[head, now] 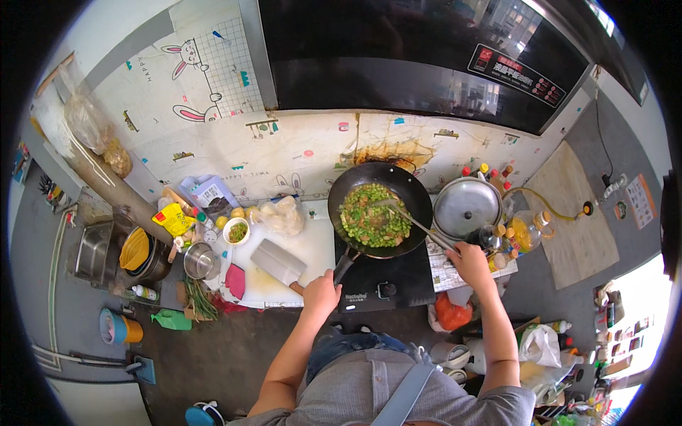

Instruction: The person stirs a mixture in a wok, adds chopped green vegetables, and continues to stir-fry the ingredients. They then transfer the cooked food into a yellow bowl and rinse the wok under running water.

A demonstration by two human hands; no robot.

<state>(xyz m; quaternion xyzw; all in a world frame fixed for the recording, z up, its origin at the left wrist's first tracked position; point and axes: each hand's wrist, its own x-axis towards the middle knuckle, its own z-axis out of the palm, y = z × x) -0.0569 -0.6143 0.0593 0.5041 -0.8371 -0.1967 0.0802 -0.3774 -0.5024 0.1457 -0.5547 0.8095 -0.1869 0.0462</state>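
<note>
A dark wok (421, 199) sits over the black cooktop (410, 290), and my left hand (322, 293) grips its black handle. Inside the wok lies a mix of chopped green vegetables and small brownish pieces (367, 218). My right hand (471, 264) is closed around the handle of a metal spatula (426, 229), whose blade rests among the food. To the left of the wok a cleaver (277, 261) lies flat on a white cutting board (322, 234), its wooden handle end close to my left hand.
A lidded metal pot (466, 207) and several bottles (525, 229) crowd the right side. Left of the board stand a small white bowl of food (236, 231), a steel pot (201, 261) and a yellow packet (175, 219). A black range hood (415, 69) overhangs the back wall.
</note>
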